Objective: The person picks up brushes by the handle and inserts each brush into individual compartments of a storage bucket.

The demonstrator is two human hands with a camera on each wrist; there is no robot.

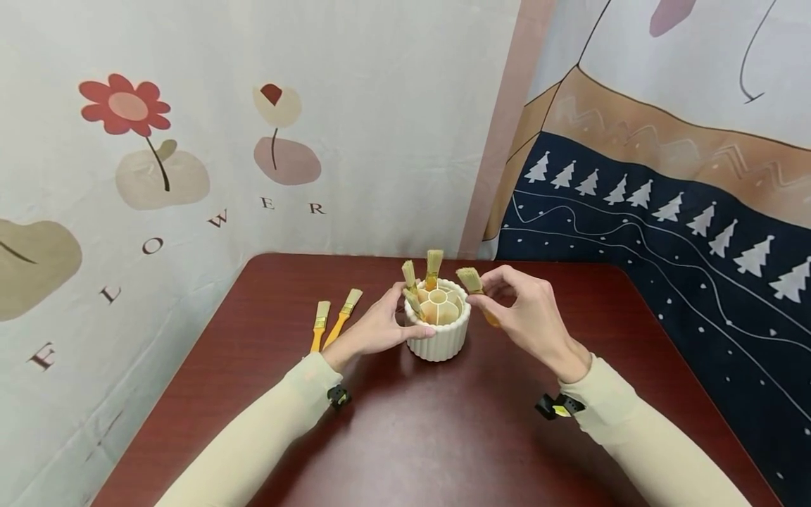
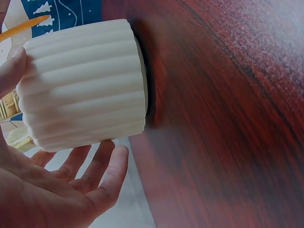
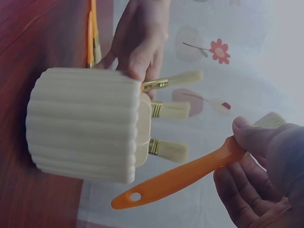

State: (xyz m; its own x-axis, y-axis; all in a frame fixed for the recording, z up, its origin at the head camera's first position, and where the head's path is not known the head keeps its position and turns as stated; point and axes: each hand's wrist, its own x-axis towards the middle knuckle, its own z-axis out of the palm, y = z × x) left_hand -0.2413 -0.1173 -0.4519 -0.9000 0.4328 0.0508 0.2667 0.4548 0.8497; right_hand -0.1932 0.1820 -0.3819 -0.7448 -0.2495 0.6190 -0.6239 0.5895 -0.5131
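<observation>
Brush (image 3: 180,178) pinched just right of the ribbed holder (image 1: 438,343)

Doing this well probably means steadying the holder lightly, raising the brush's handle end above the rim and straightening it over a bare compartment (image 1: 450,312), keeping the high pinch.

Leftmost, two loose brushes (image 1: 319,325) lie on the table (image 1: 437,436). Next, the left hand (image 1: 380,325) is half spread, cupped round the holder, thumb on the near wall. The holder stands upright, three brushes (image 1: 434,264) in it with bristles up. Rightmost, the right hand (image 1: 529,313) is nearly closed, thumb and fingertips pinching the brush close to its bristles, handle slanting down, apart from the holder.
</observation>
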